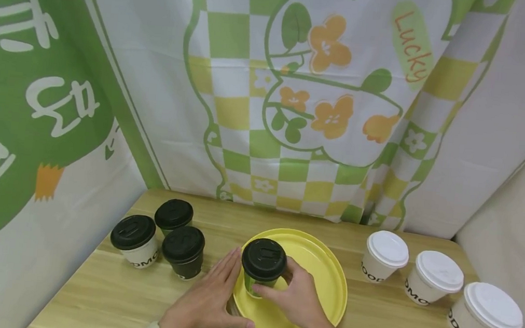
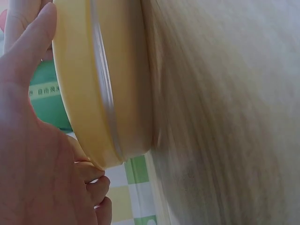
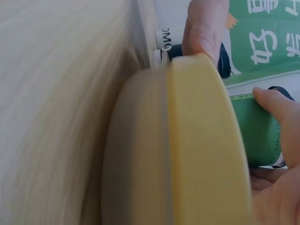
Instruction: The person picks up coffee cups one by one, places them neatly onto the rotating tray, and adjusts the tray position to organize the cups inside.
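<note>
A green paper cup with a black lid [image 1: 263, 259] stands upright over the left part of a round yellow tray [image 1: 322, 289]. My right hand [image 1: 299, 298] grips this cup from the right, its thumb across the near side. In the right wrist view the cup's green side [image 3: 255, 129] shows between thumb and fingers. My left hand [image 1: 210, 297] lies along the tray's left edge, fingers stretched forward and thumb pointing right. The left wrist view shows its fingers touching the tray's thick grooved side [image 2: 79, 89]. Whether the cup's base touches the tray cannot be told.
Left on the wooden table [image 1: 106, 291] stand three black-lidded cups: a white one [image 1: 142, 255], a dark one [image 1: 188, 267] and one behind [image 1: 174, 216]. Three white-lidded cups [image 1: 385, 247] line the right side. Printed cloth [image 1: 220, 113] hangs behind.
</note>
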`<move>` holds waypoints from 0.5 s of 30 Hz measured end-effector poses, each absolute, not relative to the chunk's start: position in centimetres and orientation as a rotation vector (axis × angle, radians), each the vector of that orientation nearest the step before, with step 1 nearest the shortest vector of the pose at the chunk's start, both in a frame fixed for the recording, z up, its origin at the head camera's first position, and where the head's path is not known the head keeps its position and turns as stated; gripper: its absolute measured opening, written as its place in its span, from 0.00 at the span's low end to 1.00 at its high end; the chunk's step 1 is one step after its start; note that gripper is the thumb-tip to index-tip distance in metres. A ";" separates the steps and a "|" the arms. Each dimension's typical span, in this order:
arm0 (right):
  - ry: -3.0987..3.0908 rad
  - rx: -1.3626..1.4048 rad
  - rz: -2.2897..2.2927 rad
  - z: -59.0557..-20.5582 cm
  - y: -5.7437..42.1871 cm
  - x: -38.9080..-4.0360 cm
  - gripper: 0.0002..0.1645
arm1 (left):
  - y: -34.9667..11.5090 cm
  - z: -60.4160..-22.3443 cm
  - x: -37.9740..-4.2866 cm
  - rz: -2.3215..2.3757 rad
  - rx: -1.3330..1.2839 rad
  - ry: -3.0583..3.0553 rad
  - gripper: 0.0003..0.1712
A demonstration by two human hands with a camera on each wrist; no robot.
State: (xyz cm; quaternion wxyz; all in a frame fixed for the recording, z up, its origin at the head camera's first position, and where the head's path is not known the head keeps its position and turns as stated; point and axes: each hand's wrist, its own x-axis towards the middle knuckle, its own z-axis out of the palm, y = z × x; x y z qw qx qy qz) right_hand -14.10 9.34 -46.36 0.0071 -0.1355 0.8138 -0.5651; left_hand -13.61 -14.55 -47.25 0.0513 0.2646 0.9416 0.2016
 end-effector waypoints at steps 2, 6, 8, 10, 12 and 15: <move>2.530 -0.450 -1.770 -46.6 8.9 -14.1 0.43 | -14.6 -47.3 -13.6 0.627 0.829 2.871 0.83; 2.521 -0.466 -1.755 -46.9 8.4 -14.0 0.44 | -14.6 -47.5 -13.6 0.634 0.886 2.909 0.82; 2.511 -0.463 -1.753 -47.1 8.3 -13.9 0.44 | -14.6 -47.6 -13.6 0.639 0.901 2.917 0.82; 2.506 -0.463 -1.751 -47.2 8.2 -13.8 0.45 | -14.7 -47.6 -13.5 0.641 0.894 2.913 0.82; 2.502 -0.471 -1.753 -47.4 8.2 -13.8 0.45 | -14.7 -47.6 -13.5 0.650 0.881 2.899 0.82; 2.512 -0.486 -1.751 -47.6 8.1 -13.8 0.46 | -14.8 -47.6 -13.6 0.663 0.873 2.895 0.82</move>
